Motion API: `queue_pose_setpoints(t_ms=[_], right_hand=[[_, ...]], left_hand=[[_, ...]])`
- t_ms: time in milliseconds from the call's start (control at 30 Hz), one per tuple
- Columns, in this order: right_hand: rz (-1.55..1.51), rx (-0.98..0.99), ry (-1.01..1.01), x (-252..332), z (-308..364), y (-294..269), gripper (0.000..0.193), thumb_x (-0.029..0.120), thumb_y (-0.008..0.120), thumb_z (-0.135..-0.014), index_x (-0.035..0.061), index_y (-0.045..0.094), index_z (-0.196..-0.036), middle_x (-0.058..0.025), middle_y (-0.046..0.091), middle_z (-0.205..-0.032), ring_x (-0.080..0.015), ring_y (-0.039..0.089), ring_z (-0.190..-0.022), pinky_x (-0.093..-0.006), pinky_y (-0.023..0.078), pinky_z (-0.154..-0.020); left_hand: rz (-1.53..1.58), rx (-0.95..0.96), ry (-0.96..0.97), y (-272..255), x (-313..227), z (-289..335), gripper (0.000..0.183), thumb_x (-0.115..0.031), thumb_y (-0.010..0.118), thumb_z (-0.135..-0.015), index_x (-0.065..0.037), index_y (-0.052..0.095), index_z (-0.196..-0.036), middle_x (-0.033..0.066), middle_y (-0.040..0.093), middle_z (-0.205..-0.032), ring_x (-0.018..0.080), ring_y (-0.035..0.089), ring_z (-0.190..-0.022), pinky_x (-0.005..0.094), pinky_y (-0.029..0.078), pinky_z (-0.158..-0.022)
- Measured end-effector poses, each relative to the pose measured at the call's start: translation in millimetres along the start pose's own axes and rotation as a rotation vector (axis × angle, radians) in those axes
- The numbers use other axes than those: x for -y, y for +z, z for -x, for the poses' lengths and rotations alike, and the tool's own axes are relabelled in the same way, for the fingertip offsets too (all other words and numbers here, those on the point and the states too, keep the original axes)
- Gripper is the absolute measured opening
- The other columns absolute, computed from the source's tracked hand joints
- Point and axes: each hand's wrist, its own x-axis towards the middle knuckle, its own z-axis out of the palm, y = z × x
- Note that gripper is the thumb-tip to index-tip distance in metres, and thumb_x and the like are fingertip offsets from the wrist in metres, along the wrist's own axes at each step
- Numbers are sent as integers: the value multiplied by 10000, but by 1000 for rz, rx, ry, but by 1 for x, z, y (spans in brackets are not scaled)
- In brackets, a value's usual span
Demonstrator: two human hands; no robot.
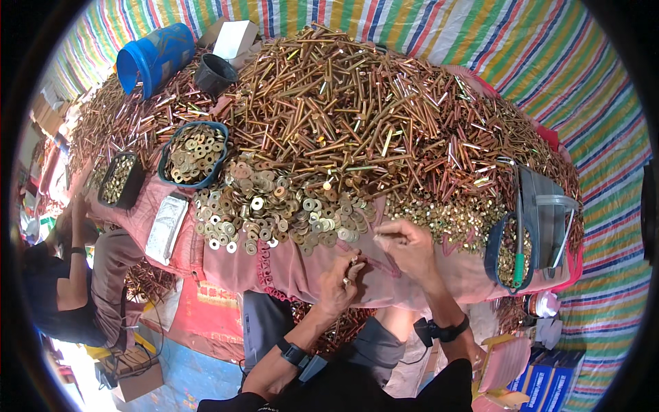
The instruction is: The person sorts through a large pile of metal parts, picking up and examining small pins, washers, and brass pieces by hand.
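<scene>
My left hand [338, 283] is closed, its fingers curled round a small metal piece [354, 260] that glints at the fingertips; most of it is hidden. Beside it on the right, my right hand [412, 253] hovers over the pink cloth with thumb and fingers pinched together. What that pinch holds, if anything, is too small to make out. Just beyond my left hand lies a spread of flat metal washers [281, 209]. A heap of small brass-coloured nuts [453, 221] lies beyond my right hand. Behind both rises a large mound of long yellowish bolts [343, 103].
At left stand a blue-rimmed tub of washers [224, 154] and a dark tray of small parts [130, 196]. A blue bucket [154, 60] and black cup [215, 74] sit farther back. At right is a nut-filled basket [491, 254]. Another person [75, 281] sits far left.
</scene>
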Motion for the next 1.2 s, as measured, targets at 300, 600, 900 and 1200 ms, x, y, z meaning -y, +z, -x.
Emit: queue_pose_setpoints(t_ms=[300,600,900,1200], right_hand=[[226,166,-422,31,20,25,190,-46,754,-874,-3,732,-1057,-143,759,-1105,-229,752,-973,-321,596,-828],[248,128,-444,29,23,30,173,25,777,-853,27,709,-1012,-116,703,-992,-277,712,-859,-366,594,-769],[465,101,-467,39,36,39,196,43,729,-887,29,710,-1081,-127,669,-1133,-279,663,-959,-376,577,-763],[329,58,-195,33,38,41,220,114,818,-884,22,706,-1050,-122,679,-918,-246,686,-753,-366,549,-656]], left_hand=[[-59,57,-48,-8,0,4,352,52,659,-939,-65,624,-1269,171,713,-940,302,745,-734,367,564,-628],[-40,71,-56,-8,-4,3,399,61,637,-907,-61,634,-1287,169,718,-976,334,752,-806,387,574,-678],[-28,75,-98,-8,1,6,422,64,606,-883,-59,629,-1286,137,663,-873,314,672,-710,377,552,-661],[73,58,70,-4,2,4,462,95,599,-897,-42,628,-1337,145,724,-1004,247,725,-776,339,585,-712]])
